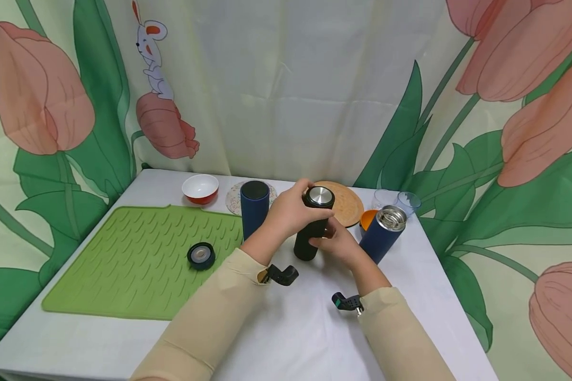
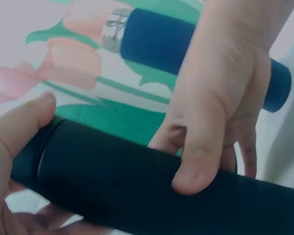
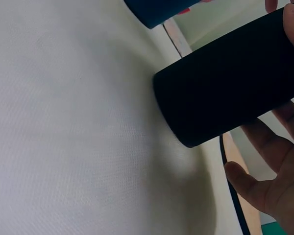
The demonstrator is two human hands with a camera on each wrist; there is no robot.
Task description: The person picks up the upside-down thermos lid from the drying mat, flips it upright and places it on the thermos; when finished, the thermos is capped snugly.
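Plain beige with touches of black

The person's left arm wears a long beige fabric sleeve (image 1: 205,324), smooth and softly creased, with a gathered cuff (image 1: 244,264). To the right of this left sleeve is a matching beige right sleeve (image 1: 405,338), its cuff puckered too. At the left sleeve's wrist end sits a black, hook-shaped wrist camera (image 1: 283,275), with a small brownish-gold piece (image 1: 263,277) beside it. Right of the left sleeve is a second black wrist camera (image 1: 349,302), bearing a green patch (image 1: 337,302) and a small silvery part (image 1: 360,310). The left hand (image 1: 292,212) and right hand (image 1: 339,242) are bare.
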